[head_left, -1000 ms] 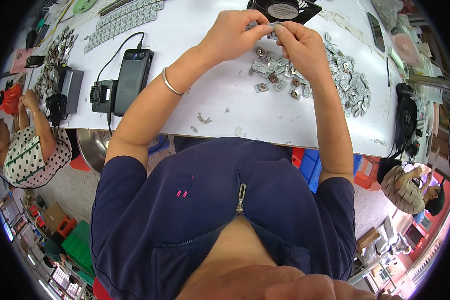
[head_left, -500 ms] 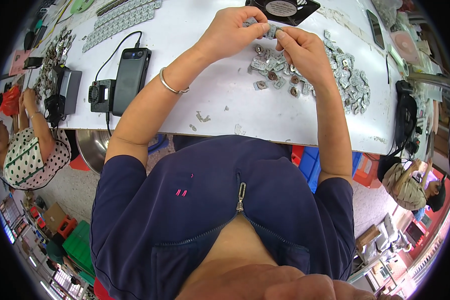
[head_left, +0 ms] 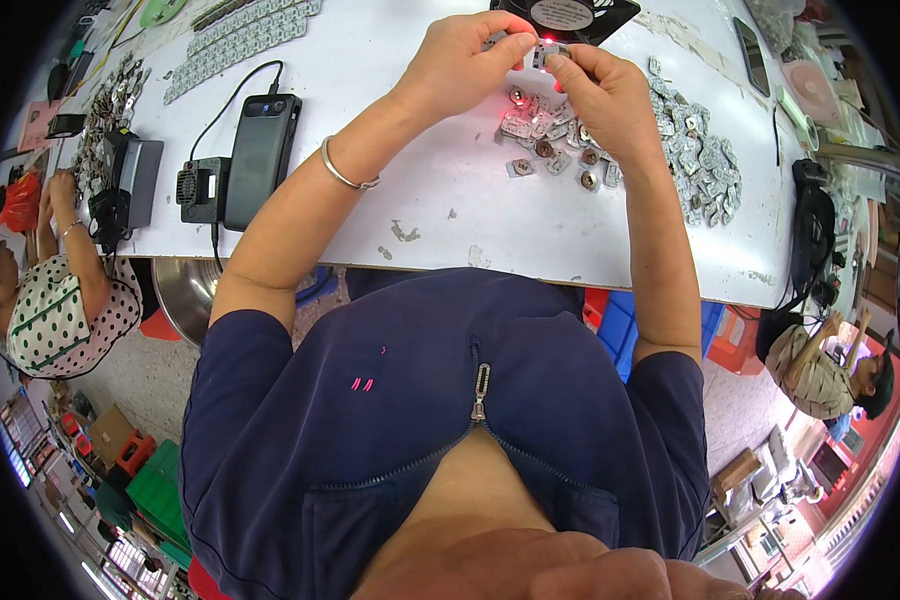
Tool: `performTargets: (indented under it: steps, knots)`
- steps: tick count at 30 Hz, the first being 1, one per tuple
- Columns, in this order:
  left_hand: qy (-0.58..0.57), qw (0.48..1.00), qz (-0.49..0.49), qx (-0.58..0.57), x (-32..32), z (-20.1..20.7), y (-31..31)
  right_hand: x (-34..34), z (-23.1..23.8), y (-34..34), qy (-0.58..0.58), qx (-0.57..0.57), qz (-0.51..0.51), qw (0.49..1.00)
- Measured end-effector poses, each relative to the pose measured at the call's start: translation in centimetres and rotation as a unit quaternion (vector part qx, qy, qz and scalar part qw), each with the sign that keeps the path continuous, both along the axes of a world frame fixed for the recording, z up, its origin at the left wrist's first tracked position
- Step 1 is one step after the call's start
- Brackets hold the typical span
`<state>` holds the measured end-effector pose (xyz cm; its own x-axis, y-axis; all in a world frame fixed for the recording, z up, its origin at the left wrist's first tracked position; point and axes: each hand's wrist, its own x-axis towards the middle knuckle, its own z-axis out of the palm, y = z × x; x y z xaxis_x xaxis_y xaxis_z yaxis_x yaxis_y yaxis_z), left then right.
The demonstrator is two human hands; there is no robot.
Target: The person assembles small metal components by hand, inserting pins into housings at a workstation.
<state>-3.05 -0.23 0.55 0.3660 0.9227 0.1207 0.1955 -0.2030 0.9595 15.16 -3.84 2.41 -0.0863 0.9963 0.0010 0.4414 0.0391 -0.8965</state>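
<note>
At the far side of the white table, my left hand (head_left: 470,58) is closed in a pinch, with part of a small grey piece (head_left: 491,41) showing between thumb and fingers. Close on its right, my right hand (head_left: 607,105) grips a small circuit board (head_left: 544,54) between thumb and forefinger. A red light glows on that board and tints the fingertips. Below the hands lies a loose group of similar small boards (head_left: 558,128), a few bearing round metal discs. A larger heap of them (head_left: 705,165) spreads to the right of my right forearm.
A black fan (head_left: 610,18) stands just beyond my hands. Left of my arm lie a black power bank (head_left: 263,160) with a cable and a small black device (head_left: 204,192). Board panels (head_left: 245,50) lie at far left, a phone (head_left: 751,55) at far right. Other people work at both sides.
A red light has come on at the board in my right hand, reddening the pieces below. Both hands have shifted only slightly.
</note>
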Motion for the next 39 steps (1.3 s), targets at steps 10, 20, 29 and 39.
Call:
performTargets:
  steps: [10,20,29,39]
  knots:
    - [0.092,0.922,0.041,0.375,-0.7,-1.3,1.2,0.2,0.1,1.5,0.017,-0.003,0.005,1.0]
    - [0.16,0.872,0.04,0.46,-0.7,-2.2,2.4,0.3,-0.7,2.0,0.041,-0.019,0.007,0.999]
    - [0.074,0.928,0.081,0.357,0.3,-2.1,0.8,0.6,-0.7,2.7,0.063,-0.019,-0.022,0.998]
    - [0.057,0.932,0.054,0.355,0.7,-2.1,-0.6,0.6,-0.8,0.3,0.098,-0.049,-0.049,0.993]
